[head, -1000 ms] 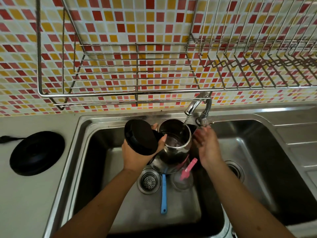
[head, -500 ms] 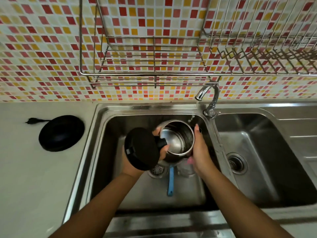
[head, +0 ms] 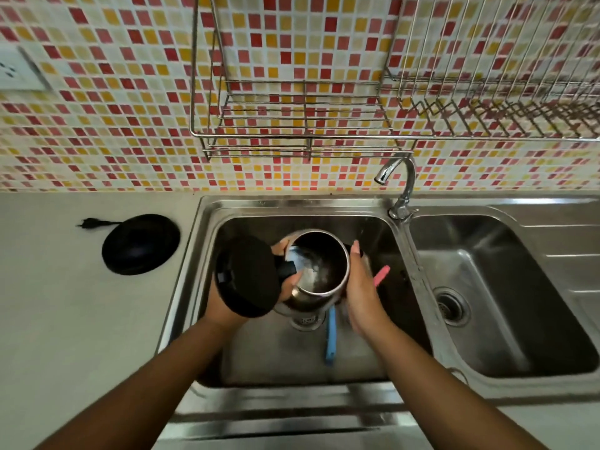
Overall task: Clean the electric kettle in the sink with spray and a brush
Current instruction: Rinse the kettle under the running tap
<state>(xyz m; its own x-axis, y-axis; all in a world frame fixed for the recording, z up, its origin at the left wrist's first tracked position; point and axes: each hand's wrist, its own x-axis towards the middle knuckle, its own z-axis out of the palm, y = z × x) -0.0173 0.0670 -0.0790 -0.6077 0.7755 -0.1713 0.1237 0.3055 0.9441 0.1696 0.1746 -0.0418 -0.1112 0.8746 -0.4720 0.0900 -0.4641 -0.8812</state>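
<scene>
Kettle [head: 316, 271] is hanging over the left sink [head: 373, 228]; we are gripping its handle with our left hand [head: 227, 303], steadying its wall with our flat right hand [head: 358, 287]; wet steel could be slipping, dropping onto the brush [head: 331, 336]

Steel kettle [head: 319, 274], black lid [head: 248, 276], blue brush [head: 331, 336], red-yellow mosaic tiles [head: 113, 125].

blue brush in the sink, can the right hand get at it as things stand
Probably yes, once it lets go. The right hand is pressed against the kettle, but the blue brush lies just below it on the sink floor, its handle uncovered.
</scene>
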